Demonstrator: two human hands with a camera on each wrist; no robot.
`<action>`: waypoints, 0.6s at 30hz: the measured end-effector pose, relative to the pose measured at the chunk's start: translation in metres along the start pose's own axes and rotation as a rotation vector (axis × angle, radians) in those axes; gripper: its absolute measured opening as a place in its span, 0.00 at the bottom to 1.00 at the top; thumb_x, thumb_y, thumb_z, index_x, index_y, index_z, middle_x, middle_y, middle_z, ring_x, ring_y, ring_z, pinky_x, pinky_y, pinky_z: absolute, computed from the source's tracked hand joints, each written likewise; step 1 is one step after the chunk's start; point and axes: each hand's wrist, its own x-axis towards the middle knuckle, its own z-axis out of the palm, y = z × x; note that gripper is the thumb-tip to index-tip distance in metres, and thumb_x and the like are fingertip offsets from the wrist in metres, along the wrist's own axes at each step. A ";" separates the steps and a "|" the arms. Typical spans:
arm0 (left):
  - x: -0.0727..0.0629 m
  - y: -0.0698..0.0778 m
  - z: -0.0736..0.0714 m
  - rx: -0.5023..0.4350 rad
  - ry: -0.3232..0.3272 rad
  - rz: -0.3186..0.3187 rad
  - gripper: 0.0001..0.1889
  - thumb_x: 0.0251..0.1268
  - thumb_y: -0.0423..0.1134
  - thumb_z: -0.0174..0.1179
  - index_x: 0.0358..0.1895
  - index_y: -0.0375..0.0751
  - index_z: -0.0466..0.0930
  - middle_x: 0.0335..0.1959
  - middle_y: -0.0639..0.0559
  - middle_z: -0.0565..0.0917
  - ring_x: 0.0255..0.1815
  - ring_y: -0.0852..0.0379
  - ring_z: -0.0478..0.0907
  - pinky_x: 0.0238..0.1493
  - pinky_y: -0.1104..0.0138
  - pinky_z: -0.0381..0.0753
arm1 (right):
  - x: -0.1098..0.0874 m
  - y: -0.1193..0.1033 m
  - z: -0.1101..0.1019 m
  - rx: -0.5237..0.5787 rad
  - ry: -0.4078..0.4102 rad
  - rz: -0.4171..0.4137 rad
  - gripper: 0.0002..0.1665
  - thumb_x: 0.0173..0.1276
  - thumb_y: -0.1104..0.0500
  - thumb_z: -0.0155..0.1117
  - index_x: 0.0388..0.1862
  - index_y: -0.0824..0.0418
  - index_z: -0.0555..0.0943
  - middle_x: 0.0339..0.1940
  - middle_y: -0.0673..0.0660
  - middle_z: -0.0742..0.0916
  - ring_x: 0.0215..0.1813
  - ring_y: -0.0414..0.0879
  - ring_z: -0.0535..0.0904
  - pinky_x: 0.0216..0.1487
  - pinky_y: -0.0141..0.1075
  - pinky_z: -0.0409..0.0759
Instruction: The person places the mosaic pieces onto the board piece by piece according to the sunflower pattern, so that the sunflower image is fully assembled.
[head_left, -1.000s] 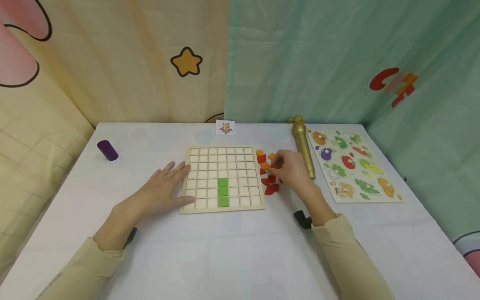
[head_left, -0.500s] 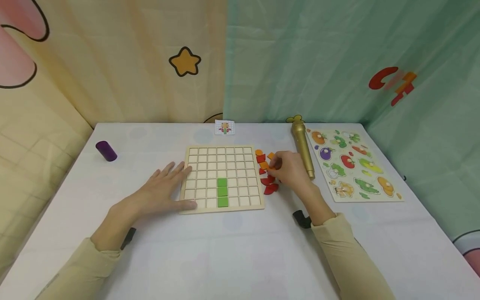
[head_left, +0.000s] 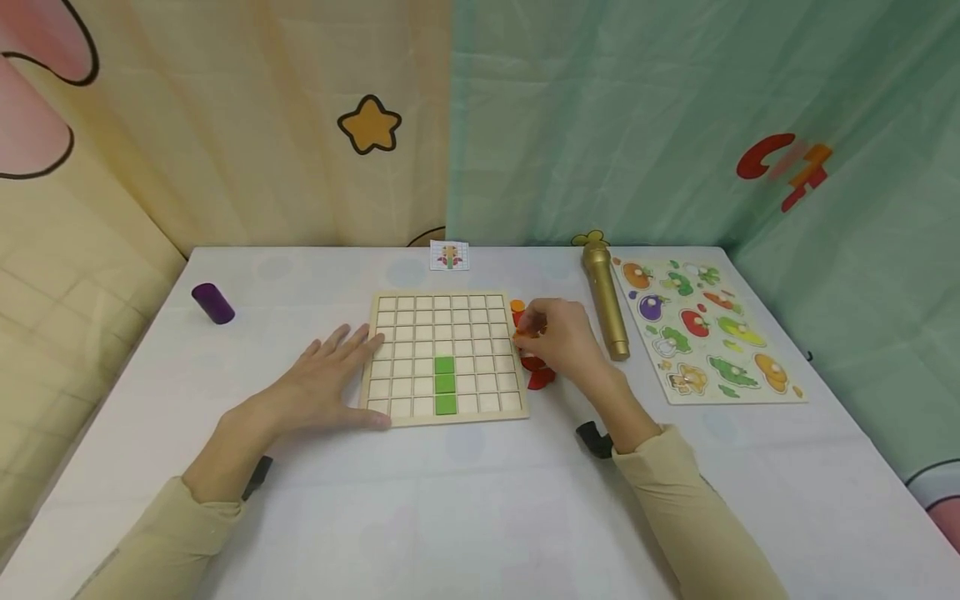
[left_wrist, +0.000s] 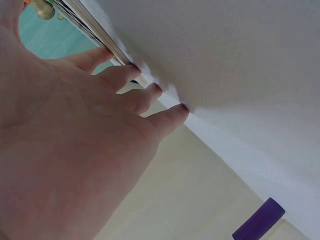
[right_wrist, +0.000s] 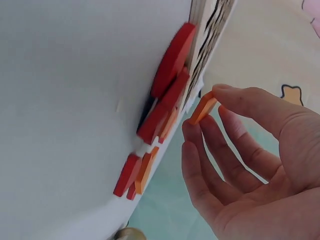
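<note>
A wooden grid board (head_left: 416, 333) lies flat on the white table, with several green square tiles (head_left: 446, 383) in one column at its near side. My left hand (head_left: 318, 387) rests at the board's left edge, fingers spread and straight, thumb over the near corner. In the right wrist view my right hand (right_wrist: 250, 150) pinches an orange tile (right_wrist: 203, 107) between thumb and fingertip, held above the table. Beneath and beside that hand, along the board's right edge, are several red pieces (right_wrist: 172, 60) and other orange tiles (right_wrist: 144, 174); the hand partly hides them in the head view.
A small pattern card (head_left: 449, 255) stands behind the board. To the right lie a gold microphone (head_left: 606, 300) and a vegetable puzzle board (head_left: 712, 375). At the far left is a purple cylinder (head_left: 213, 302). Curtains border the table at the back.
My right hand has lifted slightly and moved left toward the board's right edge, carrying the orange tile. My left hand stays almost still on the board.
</note>
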 end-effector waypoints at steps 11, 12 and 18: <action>-0.001 0.000 0.000 -0.008 -0.004 -0.007 0.65 0.52 0.75 0.71 0.86 0.40 0.52 0.87 0.34 0.48 0.87 0.28 0.40 0.81 0.29 0.40 | 0.016 -0.031 0.021 0.004 -0.075 -0.102 0.09 0.62 0.63 0.80 0.34 0.60 0.85 0.34 0.53 0.89 0.40 0.48 0.83 0.45 0.40 0.83; -0.001 0.000 0.000 -0.009 -0.005 -0.008 0.65 0.52 0.74 0.72 0.86 0.40 0.52 0.87 0.34 0.48 0.87 0.28 0.40 0.81 0.29 0.40 | 0.018 -0.035 0.024 -0.005 -0.087 -0.110 0.09 0.63 0.63 0.80 0.34 0.59 0.85 0.34 0.52 0.89 0.40 0.47 0.82 0.44 0.40 0.83; 0.000 0.000 0.000 -0.005 -0.008 -0.010 0.66 0.52 0.75 0.71 0.86 0.41 0.52 0.87 0.34 0.48 0.87 0.28 0.40 0.81 0.29 0.40 | 0.027 -0.057 0.039 -0.031 -0.152 -0.163 0.08 0.63 0.63 0.79 0.34 0.59 0.85 0.34 0.51 0.88 0.40 0.46 0.81 0.46 0.37 0.82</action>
